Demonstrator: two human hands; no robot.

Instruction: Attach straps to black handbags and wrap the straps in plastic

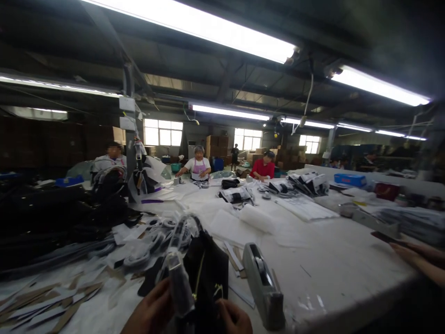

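Observation:
A black bag (208,264) with gold-coloured zips or fittings stands upright at the table's near edge, right in front of me. Its handle (179,278) is wrapped in clear plastic and arches up above it. My left hand (151,308) closes around the lower end of that wrapped handle, fingertips partly hidden behind it. On the bag's right side, my right hand (234,317) pinches its edge close to a gold-coloured fitting. A grey tape dispenser (262,283) sits just right of the bag, with strips of card (234,257) beside it.
Cut card strips (59,301) and plastic-wrapped straps (146,246) litter the left side, before a dark heap of bags (62,208). White wrapping sheets (257,218) cover the middle. Another person's hand (417,257) reaches in at right. Two co-workers (198,164) (263,168) work across the table.

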